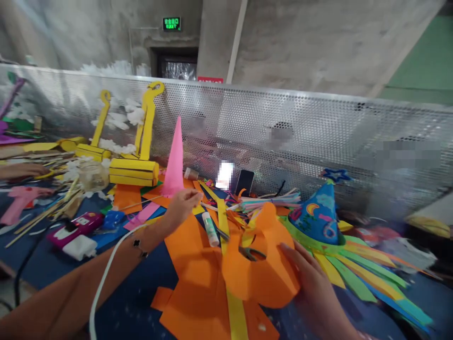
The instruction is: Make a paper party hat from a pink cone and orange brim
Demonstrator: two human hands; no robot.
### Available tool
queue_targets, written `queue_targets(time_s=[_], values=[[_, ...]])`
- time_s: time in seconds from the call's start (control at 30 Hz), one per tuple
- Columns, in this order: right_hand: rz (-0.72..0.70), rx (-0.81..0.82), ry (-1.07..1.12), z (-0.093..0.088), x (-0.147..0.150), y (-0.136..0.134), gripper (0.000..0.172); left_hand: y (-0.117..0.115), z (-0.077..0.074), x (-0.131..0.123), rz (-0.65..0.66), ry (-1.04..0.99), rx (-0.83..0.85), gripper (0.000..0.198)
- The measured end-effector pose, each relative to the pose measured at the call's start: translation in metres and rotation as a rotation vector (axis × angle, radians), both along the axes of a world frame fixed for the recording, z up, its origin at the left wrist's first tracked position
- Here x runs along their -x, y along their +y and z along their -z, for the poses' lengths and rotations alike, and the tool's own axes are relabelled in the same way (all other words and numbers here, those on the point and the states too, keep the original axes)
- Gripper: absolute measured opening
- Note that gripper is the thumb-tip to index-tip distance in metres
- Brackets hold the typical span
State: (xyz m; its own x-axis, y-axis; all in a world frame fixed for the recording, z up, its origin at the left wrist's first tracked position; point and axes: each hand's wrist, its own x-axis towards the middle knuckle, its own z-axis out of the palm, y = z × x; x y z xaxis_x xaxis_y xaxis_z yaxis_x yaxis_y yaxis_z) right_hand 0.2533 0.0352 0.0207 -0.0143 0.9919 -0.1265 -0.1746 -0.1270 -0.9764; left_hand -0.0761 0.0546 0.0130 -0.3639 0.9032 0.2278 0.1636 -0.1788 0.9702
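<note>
Flat orange paper (198, 293), crossed by one yellow strip (236, 311), lies nearest, both cut off by the bottom edge. Above them the right hand (314, 278) holds the smooth, curled orange piece (262, 285), its rounded tab rising and one hole gaping; a dark curve inside is hard to make out. The left hand (184, 206) hovers farther in, thumb and fingers drawn together; I cannot tell whether they pinch anything. One glue stick (211, 230) lies between. Rightward sits one blue cone hat (314, 217), its brim fringed with coloured strips. Beyond the left hand stand one slender pink cone (174, 165) and two hook-topped yellow pieces (133, 173) on faceted bases. One dark phone (245, 182) leans near a blurred bright rectangle (224, 174), before perforated metal (255, 125) and rough grey concrete (300, 47)
</note>
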Motion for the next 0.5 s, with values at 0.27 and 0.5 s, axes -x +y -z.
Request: queue_targets(time_s=[0.27, 0.5], values=[[-0.069, -0.017, 0.052, 0.008, 0.005, -0.004, 0.043, 0.057, -0.026, 0.077, -0.719, 0.271, -0.070, 0.087], [-0.144, 0.023, 0.134, 0.008, 0.015, -0.006, 0.044, 0.076, -0.010, 0.095, -0.705, 0.246, 0.091, 0.050]])
